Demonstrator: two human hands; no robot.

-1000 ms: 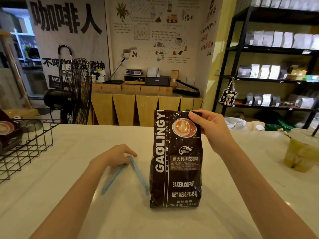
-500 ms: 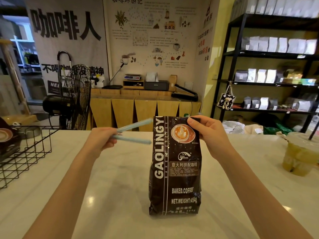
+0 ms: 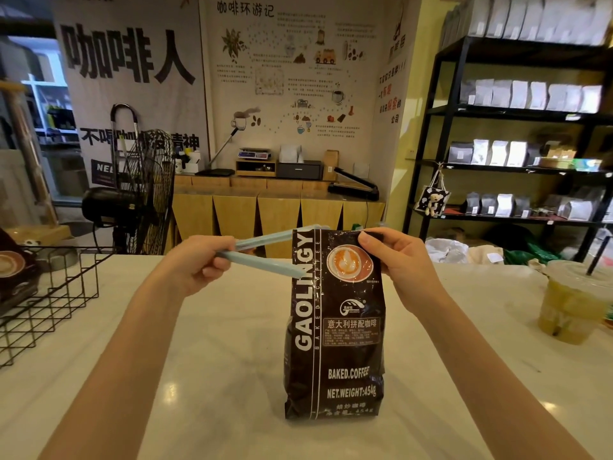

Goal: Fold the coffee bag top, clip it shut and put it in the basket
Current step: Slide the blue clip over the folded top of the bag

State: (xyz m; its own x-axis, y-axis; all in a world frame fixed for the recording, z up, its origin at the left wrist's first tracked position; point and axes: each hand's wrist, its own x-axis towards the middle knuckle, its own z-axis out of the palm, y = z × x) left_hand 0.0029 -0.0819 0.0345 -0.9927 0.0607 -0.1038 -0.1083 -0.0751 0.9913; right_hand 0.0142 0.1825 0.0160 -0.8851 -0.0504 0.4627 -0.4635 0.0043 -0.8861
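Standing upright at the middle of the table [image 3: 232, 376], the coffee bag [image 3: 335, 327] was pinched at its folded top by my right hand [image 3: 398, 257], thumb on the front face and fingers wrapped behind. My left hand [image 3: 199, 263] was closed round the hinge end of a pale blue clip [image 3: 265, 252], whose two arms were spread apart in a narrow V. One arm ran behind the top edge of the bag, the other crossed its front at the left corner, so the clip straddled the fold but was not yet snapped shut.

I judged the bag fairly heavy for its size and slumped at the bottom, its glossy film slippery and soft, liable to spring open if the fold were let go. The stiffened fold at the top looked the best place to hold it, with a hand under the base for lifting. The clip seemed light, rigid plastic, best squeezed at its free ends.

Printed up the bag's left side I read "GAOLINGY", with "BAKED COFFEE" beside it; lower down stood "BAKED.COFFEE" and "NET.WEIGHT:454g", plus a line of Chinese characters under a latte picture. The wire basket [image 3: 49, 293] waited at nine o'clock from the bag, well apart; an iced drink [image 3: 570, 300] stood at three o'clock.
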